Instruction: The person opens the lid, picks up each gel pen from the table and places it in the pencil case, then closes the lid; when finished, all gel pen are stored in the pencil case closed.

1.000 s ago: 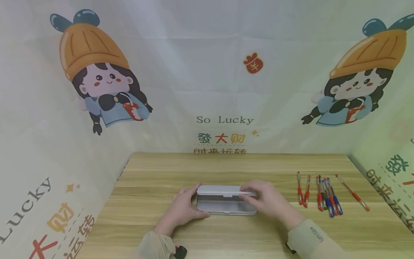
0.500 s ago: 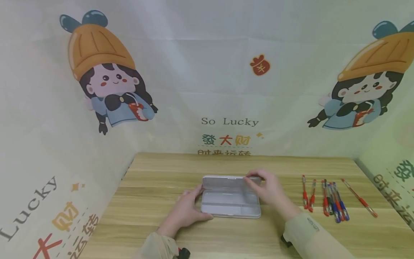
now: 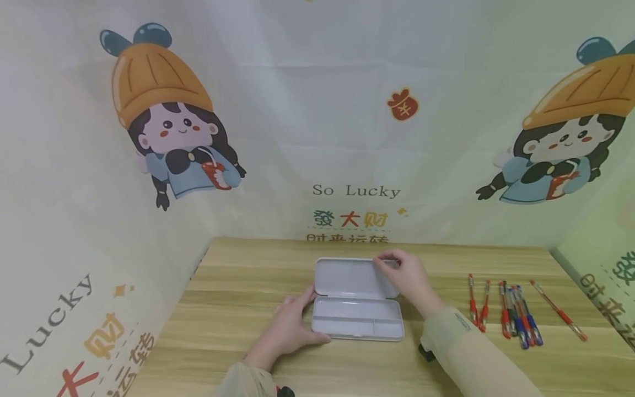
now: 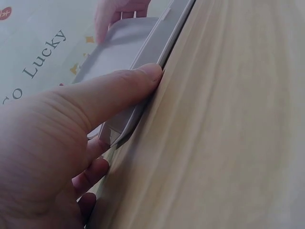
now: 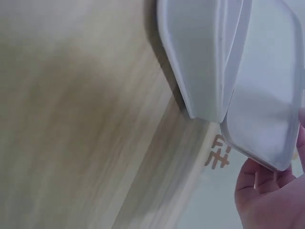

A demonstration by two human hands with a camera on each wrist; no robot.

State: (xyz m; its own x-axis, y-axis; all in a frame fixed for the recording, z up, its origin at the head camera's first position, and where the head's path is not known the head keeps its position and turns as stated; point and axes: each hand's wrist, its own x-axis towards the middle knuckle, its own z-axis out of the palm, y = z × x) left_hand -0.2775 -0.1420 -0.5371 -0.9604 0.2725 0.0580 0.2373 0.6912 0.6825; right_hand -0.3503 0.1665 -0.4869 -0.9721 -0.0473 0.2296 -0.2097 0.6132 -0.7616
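Note:
A pale grey pencil case (image 3: 342, 327) lies on the wooden table with its lid (image 3: 344, 277) raised and leaning back. The base shows a long compartment behind a divider, with smaller ones in front, all bare. My left hand (image 3: 289, 326) holds the left end of the base; in the left wrist view its thumb (image 4: 114, 90) presses the front edge and the fingers lie at the end and behind. With my right hand (image 3: 413, 280) I pinch the lid's upper right corner. In the right wrist view the right fingers (image 5: 255, 179) curl behind the lid.
Several gel pens (image 3: 518, 317) in red, black and blue lie to the right of the case. One red pen (image 3: 558, 310) lies apart, slanted, farther right. A printed cloth (image 3: 357, 132) hangs behind and beside the table (image 3: 238, 286).
The lid has swung up and back from nearly closed to wide open, my right hand moving away with its edge. My left hand has kept its hold on the base.

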